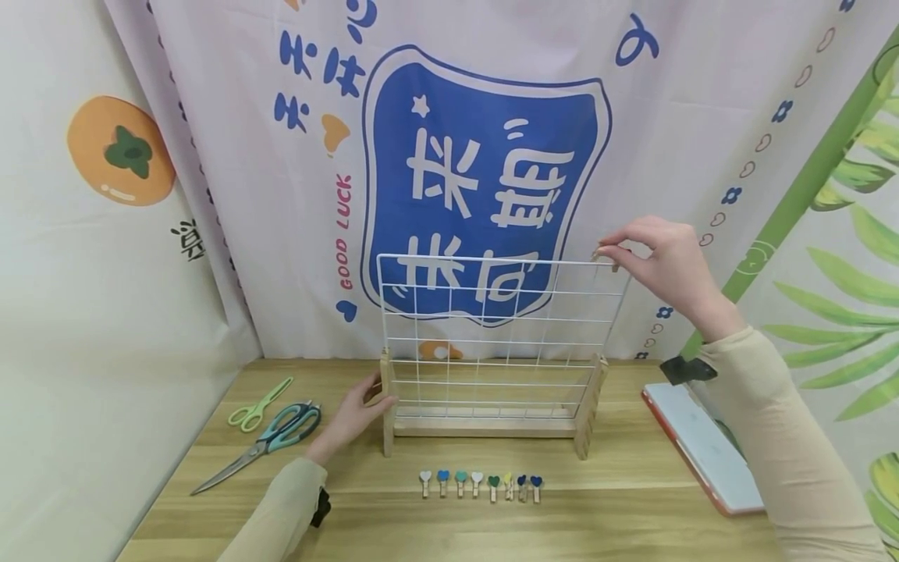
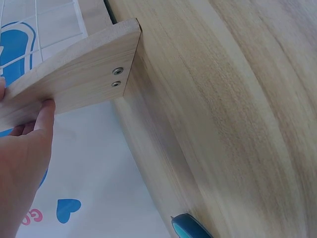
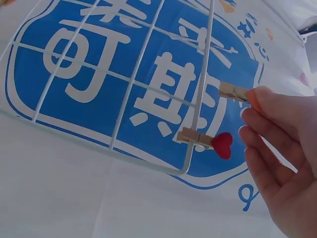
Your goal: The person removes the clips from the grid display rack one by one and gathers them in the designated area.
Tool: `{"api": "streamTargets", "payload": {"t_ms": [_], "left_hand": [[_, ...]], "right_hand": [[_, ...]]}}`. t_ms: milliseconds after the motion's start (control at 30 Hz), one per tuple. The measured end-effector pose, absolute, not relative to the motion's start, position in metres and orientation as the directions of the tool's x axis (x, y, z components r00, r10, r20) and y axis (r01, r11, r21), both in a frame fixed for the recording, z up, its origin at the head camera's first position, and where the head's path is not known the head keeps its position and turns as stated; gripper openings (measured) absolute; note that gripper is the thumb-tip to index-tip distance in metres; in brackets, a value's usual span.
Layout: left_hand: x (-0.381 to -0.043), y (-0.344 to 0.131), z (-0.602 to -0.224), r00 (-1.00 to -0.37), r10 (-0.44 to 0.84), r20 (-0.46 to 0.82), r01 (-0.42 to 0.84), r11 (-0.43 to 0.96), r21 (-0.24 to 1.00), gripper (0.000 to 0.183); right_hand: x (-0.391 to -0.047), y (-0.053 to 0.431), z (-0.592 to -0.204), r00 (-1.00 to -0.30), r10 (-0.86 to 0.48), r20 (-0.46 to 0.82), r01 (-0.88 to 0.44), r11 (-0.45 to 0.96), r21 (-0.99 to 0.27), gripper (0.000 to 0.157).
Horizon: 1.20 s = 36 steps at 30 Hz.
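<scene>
A white wire grid [image 1: 485, 316] stands upright in a wooden stand [image 1: 485, 427] on the table. My left hand [image 1: 354, 414] grips the stand's left upright [image 2: 74, 74], with the thumb and fingers on opposite sides of it. At the grid's top right corner, my right hand [image 1: 663, 257] pinches a small wooden clothespin [image 3: 234, 92] by its end, where a bit of orange shows. That clothespin's free end is just beside the top wire, seemingly apart from it. Another clothespin with a red heart [image 3: 222, 145] is clipped on the wire near the corner.
Several heart-topped clothespins [image 1: 494, 485] lie in a row before the stand. Green scissors [image 1: 260, 406] and larger teal-handled scissors [image 1: 270, 441] lie at left. A flat white case with a red edge [image 1: 702, 449] lies at right. A printed curtain [image 1: 281, 203] hangs behind.
</scene>
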<state>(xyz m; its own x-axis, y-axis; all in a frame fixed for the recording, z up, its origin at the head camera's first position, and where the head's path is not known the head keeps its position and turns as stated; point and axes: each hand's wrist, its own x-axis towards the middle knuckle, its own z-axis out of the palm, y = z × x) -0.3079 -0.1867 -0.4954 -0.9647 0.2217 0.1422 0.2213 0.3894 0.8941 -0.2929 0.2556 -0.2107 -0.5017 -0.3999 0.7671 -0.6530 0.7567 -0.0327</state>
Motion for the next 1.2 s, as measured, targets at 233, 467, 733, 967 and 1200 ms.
{"api": "streamTargets", "payload": {"t_ms": [233, 467, 733, 967, 1200], "left_hand": [[-0.306, -0.186, -0.493, -0.963, 0.224, 0.148, 0.228, 0.394, 0.89, 0.065], [-0.305, -0.186, -0.494, -0.968, 0.215, 0.13, 0.206, 0.382, 0.901, 0.067], [-0.307, -0.186, -0.494, -0.967, 0.218, 0.129, 0.208, 0.398, 0.893, 0.065], [-0.308, -0.186, -0.493, -0.966, 0.221, 0.131, 0.211, 0.392, 0.895, 0.065], [-0.308, -0.185, -0.494, -0.966, 0.222, 0.136, 0.217, 0.397, 0.892, 0.066]], "right_hand": [[-0.279, 0.256, -0.235, -0.486, -0.43, 0.761, -0.692, 0.721, -0.034, 0.015], [-0.275, 0.257, -0.292, -0.487, -0.503, 0.714, -0.754, 0.655, -0.053, 0.016], [-0.267, 0.26, -0.388, -0.621, -0.516, 0.59, -0.734, 0.646, -0.209, 0.013], [-0.258, 0.262, -0.46, -0.757, -0.545, 0.362, -0.654, 0.637, -0.409, 0.006], [-0.251, 0.259, -0.501, -0.787, -0.574, 0.226, -0.593, 0.603, -0.533, 0.007]]}}
